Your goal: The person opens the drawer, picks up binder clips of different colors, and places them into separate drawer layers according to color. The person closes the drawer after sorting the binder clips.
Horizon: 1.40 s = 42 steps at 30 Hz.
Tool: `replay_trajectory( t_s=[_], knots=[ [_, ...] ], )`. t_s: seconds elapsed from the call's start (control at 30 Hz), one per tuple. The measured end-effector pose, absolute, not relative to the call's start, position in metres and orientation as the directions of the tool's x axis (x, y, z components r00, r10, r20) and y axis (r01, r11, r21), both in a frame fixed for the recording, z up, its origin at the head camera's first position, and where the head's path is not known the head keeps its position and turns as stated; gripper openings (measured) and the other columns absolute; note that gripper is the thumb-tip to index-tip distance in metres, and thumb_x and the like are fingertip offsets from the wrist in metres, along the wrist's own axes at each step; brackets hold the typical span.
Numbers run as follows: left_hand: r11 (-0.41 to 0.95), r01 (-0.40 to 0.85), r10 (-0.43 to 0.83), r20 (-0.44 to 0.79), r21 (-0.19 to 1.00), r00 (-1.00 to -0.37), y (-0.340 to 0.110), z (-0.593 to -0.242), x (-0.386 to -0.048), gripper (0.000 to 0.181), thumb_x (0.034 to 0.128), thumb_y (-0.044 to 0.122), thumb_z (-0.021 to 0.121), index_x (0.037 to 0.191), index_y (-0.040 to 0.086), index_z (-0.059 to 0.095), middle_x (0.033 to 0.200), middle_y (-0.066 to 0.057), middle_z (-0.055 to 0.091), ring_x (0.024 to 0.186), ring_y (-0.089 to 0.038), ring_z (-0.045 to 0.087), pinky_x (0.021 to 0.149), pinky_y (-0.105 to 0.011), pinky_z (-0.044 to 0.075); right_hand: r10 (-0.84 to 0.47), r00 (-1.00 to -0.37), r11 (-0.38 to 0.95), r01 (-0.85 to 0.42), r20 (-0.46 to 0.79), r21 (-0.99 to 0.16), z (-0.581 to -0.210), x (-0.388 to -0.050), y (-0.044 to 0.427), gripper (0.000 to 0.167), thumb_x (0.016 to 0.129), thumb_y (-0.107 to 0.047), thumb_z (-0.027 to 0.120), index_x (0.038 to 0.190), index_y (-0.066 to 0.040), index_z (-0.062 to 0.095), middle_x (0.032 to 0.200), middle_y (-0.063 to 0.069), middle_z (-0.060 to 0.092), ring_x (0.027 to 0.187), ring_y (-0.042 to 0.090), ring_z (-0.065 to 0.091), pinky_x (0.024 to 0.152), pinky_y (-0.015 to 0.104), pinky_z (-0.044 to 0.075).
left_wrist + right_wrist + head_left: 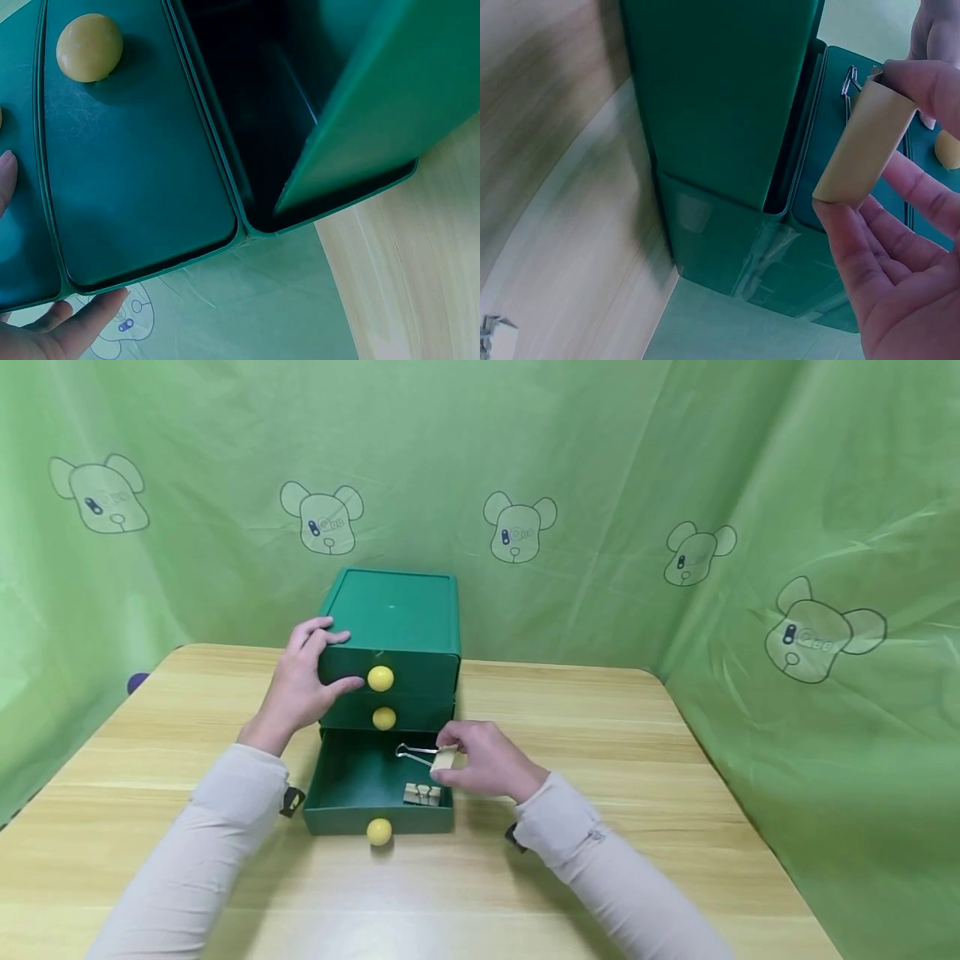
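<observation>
A green drawer cabinet (397,610) with yellow round knobs stands on the table, its bottom drawer (348,777) pulled out. My left hand (300,681) grips the cabinet's upper left corner, thumb (6,180) on the front and fingers over the edge. Above the open drawer's right side, my right hand (487,760) pinches a pale gold binder clip (866,142) by its body between thumb and fingers. The wire handles of that clip point left, over the drawer. A second gold binder clip (422,794) lies inside the drawer, near its front right corner.
The wooden table (600,735) extends on both sides of the cabinet. A green curtain (600,443) printed with bear heads hangs behind and beside it. In the right wrist view, a small pale object (499,341) with metal parts lies at the lower left, partly cut off.
</observation>
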<state>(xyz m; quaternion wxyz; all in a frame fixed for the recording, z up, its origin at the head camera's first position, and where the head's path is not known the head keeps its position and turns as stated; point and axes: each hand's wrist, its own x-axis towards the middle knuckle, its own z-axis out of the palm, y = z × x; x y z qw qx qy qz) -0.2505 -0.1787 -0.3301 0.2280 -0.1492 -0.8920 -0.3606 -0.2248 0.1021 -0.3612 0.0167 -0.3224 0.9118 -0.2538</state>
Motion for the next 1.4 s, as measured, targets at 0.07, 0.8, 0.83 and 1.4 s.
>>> replay_trajectory(
  t_s=[0.07, 0.8, 0.83, 1.4],
  knots=[
    [0.694, 0.433, 0.103, 0.515, 0.575, -0.851, -0.178, -0.331, -0.250, 0.059, 0.0811, 0.015, 0.080, 0.132, 0.003, 0.052, 0.150, -0.016, 0.029, 0.134, -0.044, 0.032, 0.106, -0.057, 0.033, -0.595, -0.793, 0.666, -0.577, 0.130, -0.473, -0.361, -0.224, 0.101, 0.039, 0.080, -0.027, 0.079, 0.109, -0.003, 0.065, 0.105, 0.005, 0.067, 0.098, 0.019, 0.062, 0.087, 0.032, 0.052],
    [0.687, 0.429, 0.101, 0.508, 0.586, -0.855, -0.177, -0.332, -0.249, 0.059, 0.0815, 0.015, 0.080, 0.131, 0.003, 0.052, 0.150, -0.016, 0.029, 0.133, -0.045, 0.032, 0.106, -0.057, 0.033, -0.568, -0.811, 0.663, -0.553, 0.142, -0.505, -0.365, -0.221, 0.100, 0.029, 0.089, -0.026, 0.072, 0.109, -0.007, 0.064, 0.112, 0.010, 0.066, 0.105, 0.030, 0.061, 0.092, 0.038, 0.050],
    [0.687, 0.432, 0.102, 0.511, 0.584, -0.854, -0.177, -0.331, -0.249, 0.058, 0.0815, 0.015, 0.080, 0.131, 0.003, 0.052, 0.150, -0.016, 0.029, 0.133, -0.045, 0.032, 0.106, -0.057, 0.033, -0.567, -0.811, 0.660, -0.554, 0.147, -0.508, -0.366, -0.221, 0.101, 0.028, 0.089, -0.025, 0.072, 0.109, -0.007, 0.064, 0.111, 0.011, 0.066, 0.104, 0.031, 0.061, 0.092, 0.038, 0.050],
    [0.689, 0.431, 0.098, 0.515, 0.582, -0.852, -0.178, -0.330, -0.249, 0.059, 0.0813, 0.015, 0.080, 0.132, 0.002, 0.051, 0.150, -0.016, 0.029, 0.134, -0.043, 0.032, 0.107, -0.057, 0.033, -0.483, -0.869, 0.739, -0.469, 0.103, -0.484, -0.389, -0.228, 0.152, 0.028, 0.086, -0.013, 0.073, 0.110, 0.000, 0.064, 0.110, 0.015, 0.066, 0.098, 0.031, 0.063, 0.083, 0.041, 0.053]
  ],
)
